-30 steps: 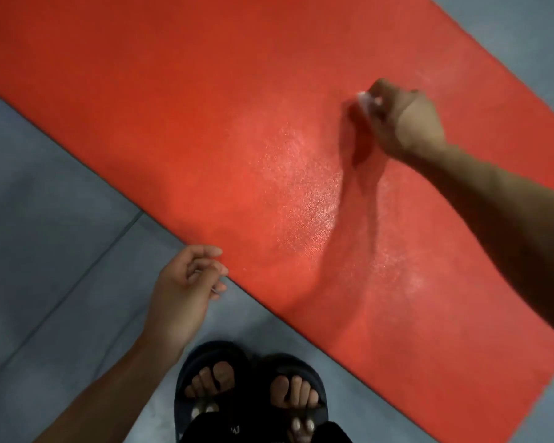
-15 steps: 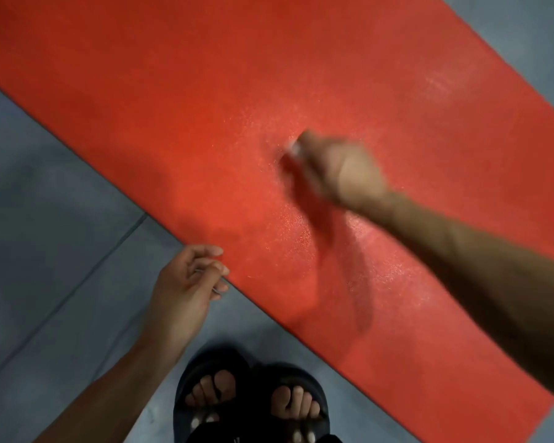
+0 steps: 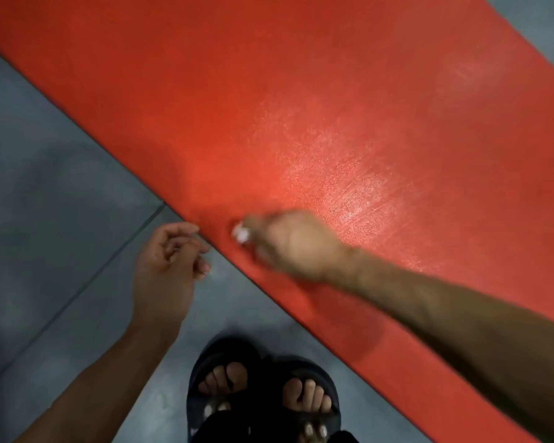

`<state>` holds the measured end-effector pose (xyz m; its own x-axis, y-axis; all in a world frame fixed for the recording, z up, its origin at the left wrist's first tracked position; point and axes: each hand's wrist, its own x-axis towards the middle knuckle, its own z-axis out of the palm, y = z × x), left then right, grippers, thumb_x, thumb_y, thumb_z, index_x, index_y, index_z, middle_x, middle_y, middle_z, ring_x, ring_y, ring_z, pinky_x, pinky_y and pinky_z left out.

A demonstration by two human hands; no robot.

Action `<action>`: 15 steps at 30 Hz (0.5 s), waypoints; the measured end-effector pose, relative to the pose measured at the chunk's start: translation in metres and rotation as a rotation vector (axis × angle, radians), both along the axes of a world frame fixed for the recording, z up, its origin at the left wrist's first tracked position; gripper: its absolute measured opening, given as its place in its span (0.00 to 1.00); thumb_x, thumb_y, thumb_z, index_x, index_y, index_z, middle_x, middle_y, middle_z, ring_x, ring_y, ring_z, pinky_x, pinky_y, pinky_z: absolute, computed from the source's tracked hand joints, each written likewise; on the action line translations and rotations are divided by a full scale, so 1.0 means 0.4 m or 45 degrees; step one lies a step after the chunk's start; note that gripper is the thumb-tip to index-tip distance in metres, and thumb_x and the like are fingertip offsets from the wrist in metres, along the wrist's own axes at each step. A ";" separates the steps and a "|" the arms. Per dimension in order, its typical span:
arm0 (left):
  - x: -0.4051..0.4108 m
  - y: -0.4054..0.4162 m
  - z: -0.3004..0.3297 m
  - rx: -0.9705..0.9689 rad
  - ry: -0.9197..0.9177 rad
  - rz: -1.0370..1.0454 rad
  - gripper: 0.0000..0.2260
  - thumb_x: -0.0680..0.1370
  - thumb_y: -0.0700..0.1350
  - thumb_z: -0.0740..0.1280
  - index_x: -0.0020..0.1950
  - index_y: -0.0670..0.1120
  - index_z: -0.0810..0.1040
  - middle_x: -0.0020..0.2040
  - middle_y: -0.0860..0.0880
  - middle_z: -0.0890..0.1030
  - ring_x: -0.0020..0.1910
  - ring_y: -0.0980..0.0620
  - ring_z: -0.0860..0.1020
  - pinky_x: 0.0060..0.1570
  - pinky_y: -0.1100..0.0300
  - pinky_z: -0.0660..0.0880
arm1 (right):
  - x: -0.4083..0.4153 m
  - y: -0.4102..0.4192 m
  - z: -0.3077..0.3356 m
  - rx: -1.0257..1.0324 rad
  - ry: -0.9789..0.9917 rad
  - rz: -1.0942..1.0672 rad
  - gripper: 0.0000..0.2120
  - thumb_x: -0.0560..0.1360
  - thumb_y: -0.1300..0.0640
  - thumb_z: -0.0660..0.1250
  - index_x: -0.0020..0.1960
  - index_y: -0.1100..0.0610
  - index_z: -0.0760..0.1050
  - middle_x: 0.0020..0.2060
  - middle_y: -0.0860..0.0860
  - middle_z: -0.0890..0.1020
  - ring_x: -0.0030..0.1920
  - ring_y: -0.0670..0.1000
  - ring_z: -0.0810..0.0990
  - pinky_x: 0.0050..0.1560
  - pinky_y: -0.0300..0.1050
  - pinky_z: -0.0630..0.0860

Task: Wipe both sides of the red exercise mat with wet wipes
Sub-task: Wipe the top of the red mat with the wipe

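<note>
Right hand (image 3: 296,244): grips white wet wipe (image 3: 240,233) on red mat (image 3: 269,107), near edge.
Left hand (image 3: 167,266): loosely curled, holding nothing, over floor (image 3: 45,187).

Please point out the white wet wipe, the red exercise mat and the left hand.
white wet wipe (image 3: 241,234), head view, its crumpled middle
red exercise mat (image 3: 269,91), head view, bare top surface
left hand (image 3: 163,270), head view, its middle

no text, label, brand or number can be read anywhere — not on the mat (image 3: 301,107), the floor (image 3: 61,219) or the sandals (image 3: 269,410).
</note>
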<state>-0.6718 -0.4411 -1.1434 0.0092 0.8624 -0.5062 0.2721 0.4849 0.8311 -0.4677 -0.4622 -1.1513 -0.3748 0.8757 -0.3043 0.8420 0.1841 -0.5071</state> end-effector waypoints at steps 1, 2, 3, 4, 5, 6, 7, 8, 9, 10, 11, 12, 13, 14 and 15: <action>-0.007 0.002 -0.002 0.005 0.011 0.004 0.14 0.80 0.30 0.60 0.50 0.47 0.78 0.36 0.51 0.81 0.28 0.54 0.76 0.31 0.65 0.74 | 0.066 0.044 0.001 0.100 -0.054 -0.175 0.15 0.84 0.46 0.55 0.61 0.55 0.72 0.42 0.59 0.82 0.42 0.64 0.82 0.38 0.52 0.73; -0.013 0.004 -0.002 0.012 0.024 0.000 0.14 0.80 0.30 0.60 0.50 0.48 0.78 0.36 0.51 0.81 0.28 0.54 0.76 0.32 0.64 0.75 | 0.139 0.086 0.009 0.216 -0.139 -0.341 0.16 0.84 0.44 0.54 0.58 0.56 0.72 0.40 0.59 0.82 0.40 0.65 0.81 0.36 0.51 0.69; -0.016 0.005 -0.002 0.015 0.032 -0.005 0.14 0.80 0.30 0.60 0.50 0.48 0.78 0.36 0.51 0.81 0.29 0.53 0.76 0.32 0.64 0.75 | 0.205 0.117 0.017 0.280 -0.210 -0.489 0.17 0.84 0.43 0.55 0.56 0.56 0.72 0.39 0.60 0.82 0.39 0.66 0.81 0.35 0.51 0.68; -0.017 0.005 -0.004 0.014 0.035 -0.006 0.14 0.80 0.30 0.60 0.50 0.48 0.78 0.36 0.51 0.81 0.29 0.53 0.76 0.32 0.64 0.75 | 0.254 0.135 0.022 0.304 -0.255 -0.599 0.18 0.84 0.41 0.55 0.55 0.56 0.72 0.39 0.61 0.82 0.39 0.66 0.80 0.35 0.51 0.68; -0.020 0.005 -0.006 0.012 0.039 0.002 0.14 0.80 0.30 0.60 0.50 0.48 0.78 0.36 0.51 0.81 0.29 0.54 0.76 0.32 0.64 0.75 | 0.270 0.137 0.014 0.285 -0.286 -0.649 0.18 0.84 0.41 0.56 0.55 0.55 0.73 0.39 0.62 0.82 0.39 0.66 0.80 0.35 0.50 0.67; -0.022 0.005 -0.008 0.011 0.041 0.010 0.14 0.80 0.30 0.60 0.51 0.48 0.78 0.36 0.51 0.82 0.29 0.54 0.76 0.32 0.64 0.75 | 0.257 0.122 -0.002 0.261 -0.294 -0.626 0.15 0.84 0.43 0.57 0.55 0.55 0.73 0.40 0.61 0.82 0.39 0.66 0.81 0.35 0.50 0.67; -0.022 0.006 -0.010 0.010 0.045 0.012 0.14 0.80 0.30 0.60 0.51 0.48 0.78 0.36 0.51 0.82 0.29 0.54 0.76 0.32 0.64 0.75 | 0.214 0.087 -0.025 0.239 -0.263 -0.552 0.13 0.83 0.46 0.57 0.57 0.54 0.73 0.41 0.61 0.83 0.39 0.66 0.82 0.35 0.49 0.69; -0.026 0.007 -0.016 0.005 0.053 0.007 0.14 0.80 0.30 0.61 0.51 0.48 0.78 0.36 0.50 0.82 0.29 0.54 0.77 0.32 0.64 0.76 | 0.153 0.043 -0.052 0.188 -0.190 -0.443 0.13 0.82 0.48 0.55 0.60 0.53 0.72 0.42 0.59 0.83 0.39 0.65 0.83 0.35 0.49 0.72; -0.029 0.007 -0.019 0.003 0.061 -0.005 0.14 0.80 0.30 0.61 0.51 0.48 0.78 0.37 0.49 0.82 0.30 0.54 0.77 0.32 0.63 0.76 | 0.076 -0.012 -0.066 0.097 -0.095 -0.327 0.15 0.80 0.48 0.53 0.62 0.52 0.71 0.45 0.58 0.84 0.39 0.64 0.83 0.36 0.50 0.76; -0.034 0.007 -0.022 0.001 0.071 -0.014 0.13 0.80 0.30 0.62 0.51 0.48 0.78 0.37 0.49 0.82 0.30 0.53 0.77 0.32 0.63 0.76 | 0.000 -0.064 -0.073 -0.017 0.016 -0.205 0.16 0.80 0.48 0.53 0.64 0.50 0.69 0.47 0.57 0.84 0.40 0.62 0.84 0.38 0.52 0.79; -0.038 0.009 -0.024 -0.002 0.079 -0.015 0.13 0.80 0.31 0.62 0.51 0.48 0.78 0.38 0.48 0.82 0.30 0.53 0.78 0.33 0.62 0.76 | -0.070 -0.107 -0.062 -0.122 0.092 -0.071 0.15 0.81 0.49 0.56 0.65 0.51 0.70 0.47 0.57 0.83 0.42 0.61 0.84 0.40 0.52 0.80; -0.043 0.013 -0.026 -0.010 0.088 -0.008 0.13 0.79 0.31 0.62 0.51 0.48 0.78 0.38 0.48 0.82 0.31 0.52 0.78 0.33 0.61 0.76 | -0.121 -0.140 -0.055 -0.142 0.135 0.054 0.13 0.80 0.53 0.60 0.64 0.52 0.73 0.47 0.57 0.84 0.43 0.60 0.84 0.40 0.51 0.81; -0.048 0.019 -0.024 -0.016 0.093 0.008 0.12 0.79 0.31 0.63 0.51 0.47 0.79 0.37 0.48 0.82 0.31 0.52 0.78 0.34 0.60 0.76 | -0.146 -0.156 -0.044 -0.162 0.145 0.157 0.13 0.80 0.55 0.62 0.63 0.53 0.75 0.48 0.57 0.84 0.45 0.60 0.84 0.42 0.50 0.81; -0.050 0.029 -0.022 -0.018 0.091 0.029 0.11 0.79 0.32 0.63 0.51 0.47 0.79 0.37 0.48 0.82 0.31 0.52 0.78 0.34 0.60 0.76 | -0.145 -0.154 -0.034 -0.218 0.172 0.177 0.13 0.80 0.54 0.61 0.64 0.52 0.74 0.51 0.57 0.84 0.49 0.60 0.83 0.45 0.51 0.81; -0.053 0.039 -0.019 -0.017 0.085 0.046 0.11 0.79 0.32 0.63 0.51 0.47 0.79 0.36 0.49 0.81 0.31 0.52 0.78 0.34 0.60 0.76 | -0.124 -0.140 -0.021 -0.245 0.185 0.106 0.14 0.81 0.52 0.59 0.66 0.49 0.70 0.53 0.57 0.83 0.51 0.61 0.82 0.46 0.54 0.81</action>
